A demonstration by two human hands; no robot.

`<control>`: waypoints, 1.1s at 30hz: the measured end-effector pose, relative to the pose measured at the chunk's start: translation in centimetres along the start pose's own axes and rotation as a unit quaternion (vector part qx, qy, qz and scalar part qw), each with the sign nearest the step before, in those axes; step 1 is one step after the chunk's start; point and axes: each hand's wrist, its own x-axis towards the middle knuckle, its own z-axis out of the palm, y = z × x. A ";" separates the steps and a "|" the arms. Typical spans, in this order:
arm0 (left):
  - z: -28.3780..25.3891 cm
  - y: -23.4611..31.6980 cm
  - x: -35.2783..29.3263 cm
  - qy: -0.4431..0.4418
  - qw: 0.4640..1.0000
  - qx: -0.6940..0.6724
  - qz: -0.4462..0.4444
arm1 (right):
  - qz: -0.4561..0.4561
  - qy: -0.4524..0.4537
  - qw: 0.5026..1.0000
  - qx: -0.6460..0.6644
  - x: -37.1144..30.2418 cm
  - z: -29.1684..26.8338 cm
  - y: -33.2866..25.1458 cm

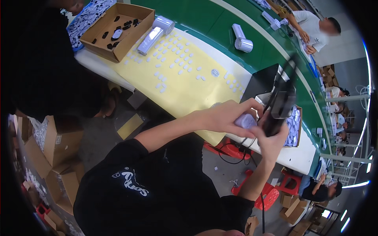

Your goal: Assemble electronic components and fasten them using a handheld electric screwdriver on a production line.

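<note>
My left hand [224, 117] is closed around a short lavender cylindrical piece [246, 121], with its round end facing up. Beside it, my right hand [272, 138] grips a black corded tool [280, 104] that points up and away. Motion blurs the tool's far end, and its exact kind cannot be made out. Both hands are close together over the near right end of the white table. Left of them, a yellow sheet [177, 92] carries rows of small white oval pieces [182, 59]. A lavender hammer-shaped device [151, 40] lies at the sheet's far edge.
A cardboard box [114, 55] of black parts stands at the far left. Another lavender device [242, 42] rests on the green belt [197, 17]. Right of my hands is a box of lavender parts [293, 128]. Red stools [267, 196] and cables are below. Other people sit nearby.
</note>
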 end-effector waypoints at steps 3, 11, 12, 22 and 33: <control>0.9 -1.9 1.0 0.050 0.996 -0.045 0.057 | 0.016 -0.019 0.921 0.389 1.6 -2.6 -0.3; 1.8 -4.3 2.2 0.067 0.991 -0.045 0.108 | -0.080 0.243 0.920 0.297 4.9 -3.0 1.1; 1.7 -4.5 2.1 0.068 0.990 -0.054 0.113 | -0.085 0.249 0.919 0.293 5.2 -2.6 1.7; 1.7 -4.6 1.9 0.051 0.990 -0.059 0.117 | -0.082 0.261 0.930 0.247 5.1 -1.2 3.9; 1.6 -4.1 2.1 0.068 0.992 -0.042 0.096 | -0.157 0.140 0.909 0.359 2.3 -3.7 -1.5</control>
